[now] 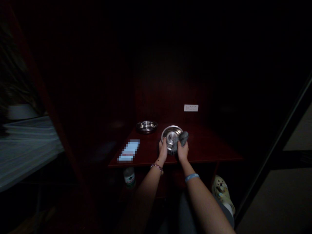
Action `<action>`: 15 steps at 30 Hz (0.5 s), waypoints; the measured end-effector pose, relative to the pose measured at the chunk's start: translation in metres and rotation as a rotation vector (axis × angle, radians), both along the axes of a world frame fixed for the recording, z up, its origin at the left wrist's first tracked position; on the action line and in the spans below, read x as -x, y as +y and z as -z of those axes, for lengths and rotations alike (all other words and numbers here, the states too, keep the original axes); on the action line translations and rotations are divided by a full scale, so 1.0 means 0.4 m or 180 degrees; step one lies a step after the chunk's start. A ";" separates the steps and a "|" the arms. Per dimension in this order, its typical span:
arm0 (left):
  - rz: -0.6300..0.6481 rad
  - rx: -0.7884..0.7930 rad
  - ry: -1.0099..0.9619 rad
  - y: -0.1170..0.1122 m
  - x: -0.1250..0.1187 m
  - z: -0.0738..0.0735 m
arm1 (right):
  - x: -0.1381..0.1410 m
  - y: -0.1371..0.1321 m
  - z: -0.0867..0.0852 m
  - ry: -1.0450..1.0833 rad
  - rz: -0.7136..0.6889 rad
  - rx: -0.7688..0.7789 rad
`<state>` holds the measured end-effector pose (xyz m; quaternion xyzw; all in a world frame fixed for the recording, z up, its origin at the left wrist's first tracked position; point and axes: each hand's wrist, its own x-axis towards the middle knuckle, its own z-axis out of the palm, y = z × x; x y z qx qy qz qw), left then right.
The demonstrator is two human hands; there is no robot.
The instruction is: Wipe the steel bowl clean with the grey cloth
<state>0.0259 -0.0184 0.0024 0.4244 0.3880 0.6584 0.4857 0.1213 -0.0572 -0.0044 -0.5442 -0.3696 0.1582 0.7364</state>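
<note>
A shiny round metal bowl (pixel 171 133) is tilted toward me above the reddish-brown tabletop. My left hand (pixel 163 149) grips its left lower rim, thumb on the inner side. Bunched in my right hand (pixel 182 151) is a dark grey cloth (pixel 181 139), pressed against the bowl's right side and covering part of it. The fingers of both hands are mostly hidden behind the bowl and the cloth. Farther back and to the left, more metal bowls (pixel 146 127), seemingly stacked, rest on the tabletop.
A blurred-out bright rectangle (pixel 129 150) lies at the left of the tabletop (pixel 207 149). Below its front edge stands a clear jar (pixel 129 177) with a label. A white socket (pixel 191 108) is on the back panel. At lower right is a pale clog (pixel 222 191) on a foot.
</note>
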 end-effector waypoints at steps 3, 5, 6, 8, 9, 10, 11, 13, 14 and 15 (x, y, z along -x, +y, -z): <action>0.0049 -0.0056 -0.0152 -0.009 0.000 -0.011 | -0.002 0.002 0.003 -0.0016 0.0028 -0.0025; 0.0122 -0.0120 -0.0248 -0.015 -0.002 -0.017 | -0.005 0.005 0.007 -0.0001 0.0062 -0.0013; 0.0167 -0.0156 -0.0275 -0.018 -0.003 -0.019 | -0.006 0.007 0.008 0.0013 0.0088 -0.0007; 0.0260 -0.0221 -0.0265 -0.022 -0.004 -0.021 | -0.009 0.011 0.012 0.0033 0.0146 -0.0004; 0.0307 -0.0258 -0.0226 -0.025 -0.005 -0.022 | -0.010 0.013 0.014 0.0039 0.0165 -0.0012; 0.0341 -0.0308 -0.0179 -0.027 -0.005 -0.022 | -0.011 0.014 0.015 0.0046 0.0175 -0.0028; 0.0357 -0.0374 -0.0132 -0.029 -0.005 -0.022 | -0.012 0.015 0.016 0.0053 0.0178 -0.0046; 0.0379 -0.0526 -0.0030 -0.034 -0.004 -0.022 | -0.012 0.016 0.016 0.0088 0.0202 -0.0082; 0.0401 -0.0596 0.0029 -0.036 -0.003 -0.022 | -0.012 0.015 0.015 0.0114 0.0227 -0.0088; 0.0440 -0.0651 0.0095 -0.038 -0.003 -0.022 | -0.012 0.014 0.014 0.0142 0.0262 -0.0082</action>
